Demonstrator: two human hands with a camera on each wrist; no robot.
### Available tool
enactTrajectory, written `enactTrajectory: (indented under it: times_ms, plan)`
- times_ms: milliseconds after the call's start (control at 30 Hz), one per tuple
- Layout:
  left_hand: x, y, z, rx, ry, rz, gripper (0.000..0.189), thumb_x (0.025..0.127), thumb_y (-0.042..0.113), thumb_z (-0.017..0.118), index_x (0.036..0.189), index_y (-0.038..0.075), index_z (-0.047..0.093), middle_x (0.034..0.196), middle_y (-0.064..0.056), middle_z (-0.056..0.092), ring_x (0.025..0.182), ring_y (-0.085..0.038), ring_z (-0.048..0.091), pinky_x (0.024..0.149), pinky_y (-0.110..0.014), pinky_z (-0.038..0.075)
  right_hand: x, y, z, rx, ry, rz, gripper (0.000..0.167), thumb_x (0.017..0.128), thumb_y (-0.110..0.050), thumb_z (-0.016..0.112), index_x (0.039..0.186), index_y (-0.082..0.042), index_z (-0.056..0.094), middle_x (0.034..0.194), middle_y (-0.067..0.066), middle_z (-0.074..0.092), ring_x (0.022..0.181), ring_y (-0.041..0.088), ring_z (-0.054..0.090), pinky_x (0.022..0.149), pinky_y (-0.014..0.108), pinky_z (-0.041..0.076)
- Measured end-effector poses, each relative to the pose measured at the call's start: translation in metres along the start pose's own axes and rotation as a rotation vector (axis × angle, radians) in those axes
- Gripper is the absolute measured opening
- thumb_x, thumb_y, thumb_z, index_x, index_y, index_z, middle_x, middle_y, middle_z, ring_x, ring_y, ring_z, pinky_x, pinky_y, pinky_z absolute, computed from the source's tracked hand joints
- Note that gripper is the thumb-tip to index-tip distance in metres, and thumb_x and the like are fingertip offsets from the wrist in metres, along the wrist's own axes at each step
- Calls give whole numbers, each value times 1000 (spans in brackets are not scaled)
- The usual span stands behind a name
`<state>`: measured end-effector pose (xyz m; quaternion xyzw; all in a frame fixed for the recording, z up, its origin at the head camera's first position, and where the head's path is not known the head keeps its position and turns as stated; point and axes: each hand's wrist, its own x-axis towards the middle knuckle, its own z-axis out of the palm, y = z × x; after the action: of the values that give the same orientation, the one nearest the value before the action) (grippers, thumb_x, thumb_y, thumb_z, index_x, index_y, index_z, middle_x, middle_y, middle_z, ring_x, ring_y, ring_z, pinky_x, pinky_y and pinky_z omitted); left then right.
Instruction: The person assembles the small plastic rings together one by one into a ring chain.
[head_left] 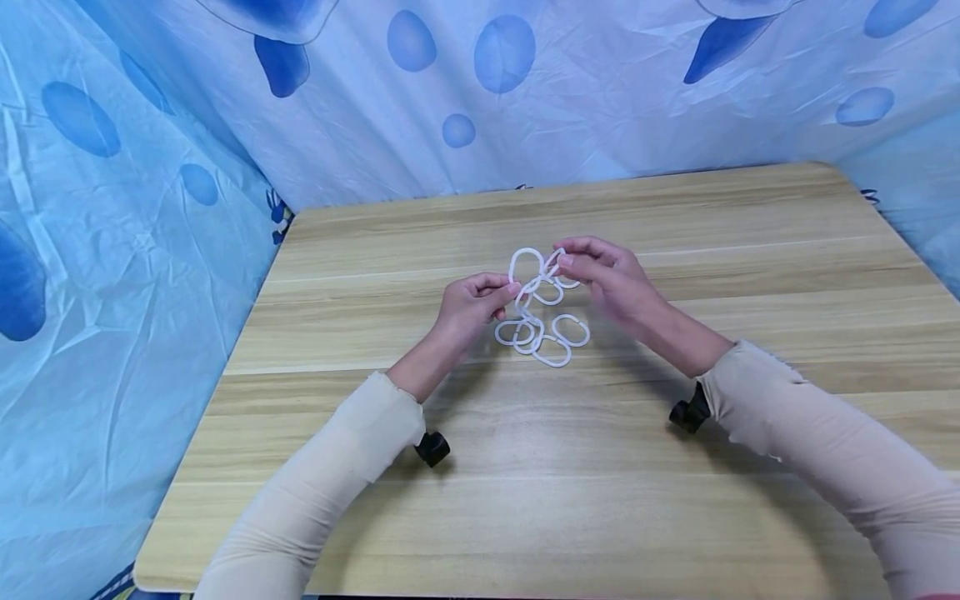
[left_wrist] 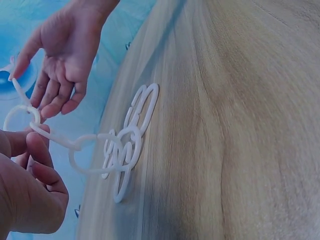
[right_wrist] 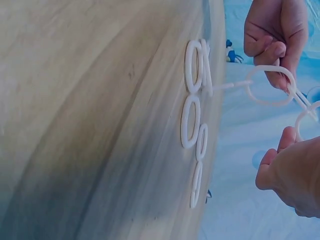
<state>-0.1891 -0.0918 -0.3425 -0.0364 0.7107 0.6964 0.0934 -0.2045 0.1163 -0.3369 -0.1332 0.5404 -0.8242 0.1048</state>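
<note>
My left hand [head_left: 474, 302] pinches a white plastic chain link [head_left: 527, 249] between thumb and fingers, raised over the table. Opposite it, my right hand [head_left: 611, 275] holds another white link [left_wrist: 19, 92] by its end, thumb and index finger on it. These raised links meet between the hands. From the left hand's side a joined link [left_wrist: 90, 172] hangs down toward several oval links lying on the wood, among them one at the right [head_left: 572, 344] and one nearest me [head_left: 553, 364]. My left fingers partly cover the link they pinch.
The links lie on a wood-grain table [head_left: 600, 500]. Blue patterned curtains [head_left: 345, 125] stand behind it and along its left side. A black wrist camera [head_left: 432, 448] sits under the left sleeve, another black camera [head_left: 690, 414] under the right.
</note>
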Motion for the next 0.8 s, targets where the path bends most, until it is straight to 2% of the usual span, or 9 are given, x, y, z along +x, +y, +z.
enactTrajectory:
  times_ms: [200, 300, 433, 633, 733, 800]
  plan:
    - [0, 1, 3, 3, -17, 9, 19, 87, 13, 72, 101, 1, 70, 88, -9, 73, 63, -12, 56, 59, -19, 47, 0, 4, 5, 19, 14, 37, 27, 93, 0, 57, 118, 10, 51, 99, 8, 69, 92, 17, 63, 91, 30, 45]
    - [0, 0, 4, 2, -20, 14, 18, 87, 12, 72, 101, 0, 70, 84, -4, 72, 62, -11, 57, 58, -19, 47, 1, 4, 5, 17, 10, 35, 28, 93, 0, 57, 118, 10, 50, 99, 8, 69, 93, 17, 62, 91, 29, 44]
    - [0, -1, 3, -9, -4, 13, 21, 87, 11, 72, 104, -1, 69, 86, -4, 72, 65, -14, 58, 59, -20, 47, 4, 3, 6, 14, 17, 25, 32, 93, -1, 57, 120, 13, 48, 94, 7, 66, 87, 17, 61, 87, 29, 44]
    - [0, -2, 1, -18, 46, 14, 32, 86, 8, 72, 116, -2, 65, 97, -6, 69, 79, -13, 61, 76, -32, 52, 6, 1, 5, 20, 16, 21, 30, 93, -3, 59, 118, 12, 50, 95, 7, 68, 85, 17, 62, 87, 29, 44]
    - [1, -2, -1, -19, 87, 25, 32, 84, 7, 73, 115, 2, 64, 100, -7, 67, 80, -12, 61, 85, -40, 52, 7, 1, 4, 28, 17, 18, 26, 93, -3, 59, 114, 9, 52, 95, 7, 69, 84, 17, 61, 87, 30, 44]
    - [1, -2, -1, -24, 106, 35, 31, 83, 6, 74, 112, 3, 65, 100, -8, 66, 80, -13, 60, 86, -41, 52, 7, 1, 4, 28, 18, 20, 24, 93, -3, 59, 113, 9, 53, 95, 7, 70, 84, 17, 61, 86, 29, 44]
